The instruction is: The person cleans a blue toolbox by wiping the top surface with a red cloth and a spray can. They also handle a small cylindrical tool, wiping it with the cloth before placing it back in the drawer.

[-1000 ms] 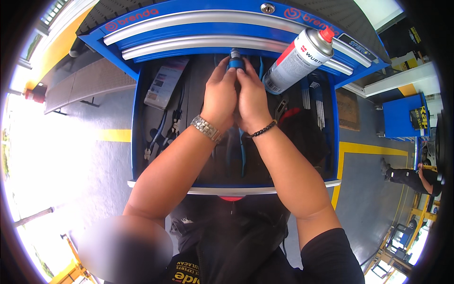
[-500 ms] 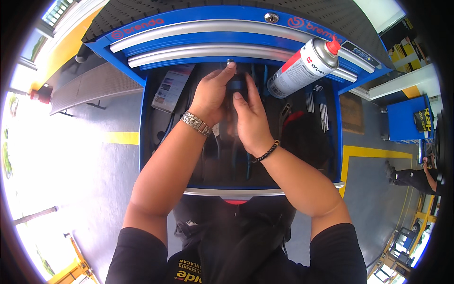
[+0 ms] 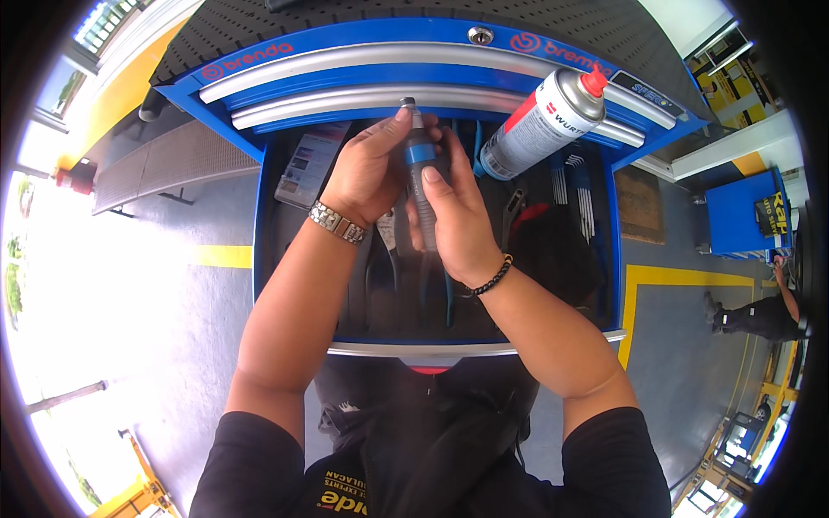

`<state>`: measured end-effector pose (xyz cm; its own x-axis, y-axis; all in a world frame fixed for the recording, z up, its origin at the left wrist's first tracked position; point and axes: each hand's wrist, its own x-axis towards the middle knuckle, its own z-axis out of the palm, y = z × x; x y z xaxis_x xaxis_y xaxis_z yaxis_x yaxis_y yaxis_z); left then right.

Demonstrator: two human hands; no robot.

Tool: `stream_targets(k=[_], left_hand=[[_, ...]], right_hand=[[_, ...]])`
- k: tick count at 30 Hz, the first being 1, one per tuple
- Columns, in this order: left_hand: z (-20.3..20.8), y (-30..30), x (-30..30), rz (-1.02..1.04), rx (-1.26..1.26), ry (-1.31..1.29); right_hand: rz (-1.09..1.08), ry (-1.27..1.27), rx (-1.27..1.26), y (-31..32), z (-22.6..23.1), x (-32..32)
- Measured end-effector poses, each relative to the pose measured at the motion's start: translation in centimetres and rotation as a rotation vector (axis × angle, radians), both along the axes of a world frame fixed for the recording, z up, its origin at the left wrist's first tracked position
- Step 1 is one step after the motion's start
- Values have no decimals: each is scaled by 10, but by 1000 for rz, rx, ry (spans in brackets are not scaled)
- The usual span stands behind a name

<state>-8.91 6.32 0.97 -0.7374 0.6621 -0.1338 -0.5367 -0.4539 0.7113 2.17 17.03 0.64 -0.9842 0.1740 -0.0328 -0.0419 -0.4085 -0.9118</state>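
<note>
Both hands meet at upper centre over the open blue drawer (image 3: 268,259): the left hand (image 3: 367,177) pinches the tip of a slim blue-banded tool (image 3: 416,155), the right hand (image 3: 453,220) wraps its handle, apparently fitting or twisting the end, which calls for a steady grip.

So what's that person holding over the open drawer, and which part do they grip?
A slim dark tool with a blue band: the left hand pinches its upper end, the right hand wraps its lower shaft.
</note>
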Motion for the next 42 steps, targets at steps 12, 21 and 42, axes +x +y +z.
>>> stream_targets(k=[12,21,42], left_hand=[[0,-2,4,118,-159,1],[10,-3,14,117,69,-5],[42,-33,2,164,150,-7]], right_hand=[[-42,98,299,-4,-23,-3],[440,-7,-627,12,-1,5],[654,-138,-222,13,-4,5]])
